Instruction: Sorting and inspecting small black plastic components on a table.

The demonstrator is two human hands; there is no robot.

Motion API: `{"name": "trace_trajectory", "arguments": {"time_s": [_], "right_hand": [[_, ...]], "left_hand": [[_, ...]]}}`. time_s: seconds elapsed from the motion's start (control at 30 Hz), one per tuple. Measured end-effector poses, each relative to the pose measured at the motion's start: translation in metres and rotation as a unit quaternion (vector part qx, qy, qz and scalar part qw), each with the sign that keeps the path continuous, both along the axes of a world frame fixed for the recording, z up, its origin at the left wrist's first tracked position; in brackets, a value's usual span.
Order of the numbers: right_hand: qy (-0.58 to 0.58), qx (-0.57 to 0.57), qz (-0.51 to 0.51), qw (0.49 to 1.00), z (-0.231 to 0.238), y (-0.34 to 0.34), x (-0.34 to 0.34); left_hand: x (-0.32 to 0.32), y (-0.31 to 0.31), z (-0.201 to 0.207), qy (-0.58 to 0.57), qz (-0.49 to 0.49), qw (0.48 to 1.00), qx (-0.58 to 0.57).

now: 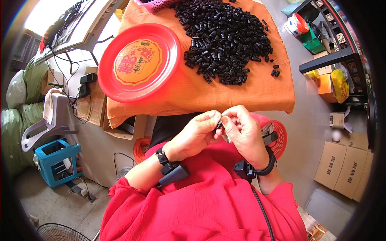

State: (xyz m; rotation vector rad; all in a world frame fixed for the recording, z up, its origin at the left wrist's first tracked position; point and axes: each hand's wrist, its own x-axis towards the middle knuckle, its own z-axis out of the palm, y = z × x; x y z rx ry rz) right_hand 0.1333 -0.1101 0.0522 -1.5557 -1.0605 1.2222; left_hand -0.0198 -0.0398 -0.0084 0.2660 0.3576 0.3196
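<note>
My left hand [198,134] and my right hand [244,132] meet just off the near edge of the orange-covered table. Between their fingertips is a small black plastic part [219,125], mostly hidden by the thumbs and fingers. Both hands are closed in a pinch on it. Beyond them, a large heap of similar small black plastic parts [225,40] lies on the orange cloth [257,94], with a few loose ones at its right. A round red plastic tray [169,78] with a yellow printed middle rests on the cloth at the left.
A pink basket [155,5] stands at the table's far edge. Red baskets [280,140] are below, near my lap. On the left are a blue stool [58,160] and a grey plastic chair [56,116]; cardboard boxes [337,166] stand at the right by a dark shelf [327,60].
</note>
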Motion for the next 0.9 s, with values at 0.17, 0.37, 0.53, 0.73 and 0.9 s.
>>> {"name": "trace_trajectory", "arguments": {"time_s": [0.17, 0.37, 0.53, 0.73, 0.9], "right_hand": [[-0.006, -0.019, 0.01, 1.0, 0.011, -0.001, -0.001], [-0.085, 0.008, 0.035, 0.996, 0.018, -0.003, 0.002], [-0.255, 0.158, 0.031, 0.954, -0.002, -0.005, 0.002], [-0.311, 0.188, -0.009, 0.932, -0.007, -0.004, 0.003], [-0.322, 0.233, 0.009, 0.917, -0.009, -0.004, 0.002]], "left_hand": [[-0.004, 0.005, 0.002, 0.014, 0.001, 1.0, -0.003], [-0.003, 0.013, 0.017, 0.086, -0.022, 0.996, 0.014], [-0.006, 0.013, 0.012, 0.078, -0.04, 0.996, 0.022], [-0.004, 0.004, 0.008, 0.015, 0.008, 1.0, -0.009], [-0.005, 0.004, 0.001, 0.014, 0.037, 0.999, 0.028]]}}
